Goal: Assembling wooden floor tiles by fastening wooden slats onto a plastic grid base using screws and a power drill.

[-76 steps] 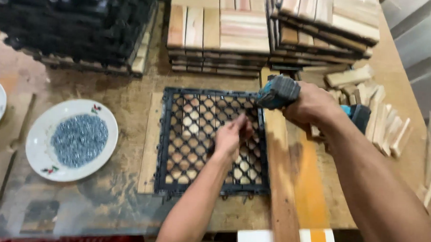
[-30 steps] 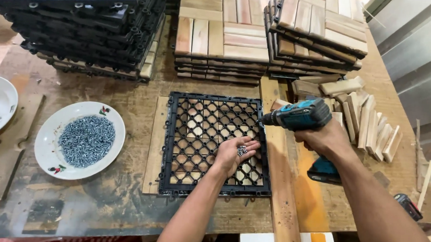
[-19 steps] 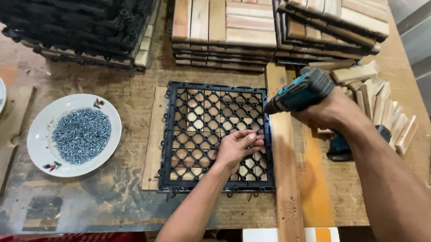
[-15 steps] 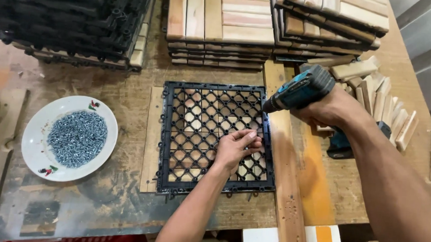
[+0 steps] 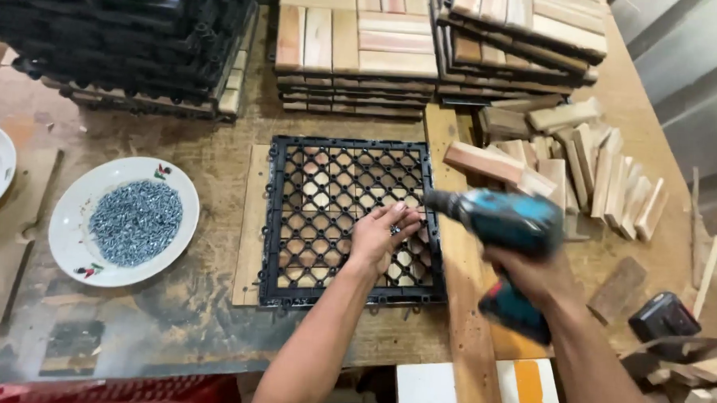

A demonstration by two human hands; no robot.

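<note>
Head view: black plastic grid [image 5: 350, 213] lies flat mid-table over wooden slats. Left hand [image 5: 379, 236] rests on its right part, grip pinching small screws [image 5: 394, 229]; right hand [image 5: 533, 274] clenches the teal drill [image 5: 495, 219] just right of it — seat each screw upright, drill plumb.

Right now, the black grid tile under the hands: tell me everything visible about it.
The black grid tile is a square lattice, plastic by the look, with small tabs along its edges. It lies flat on the wooden workbench, and pale wooden slats show through its openings. A wood strip borders its left edge. The left hand rests on its right half, with small screws at the fingertips. The drill in the right hand points toward its right edge; whether the tip touches is unclear.
</note>
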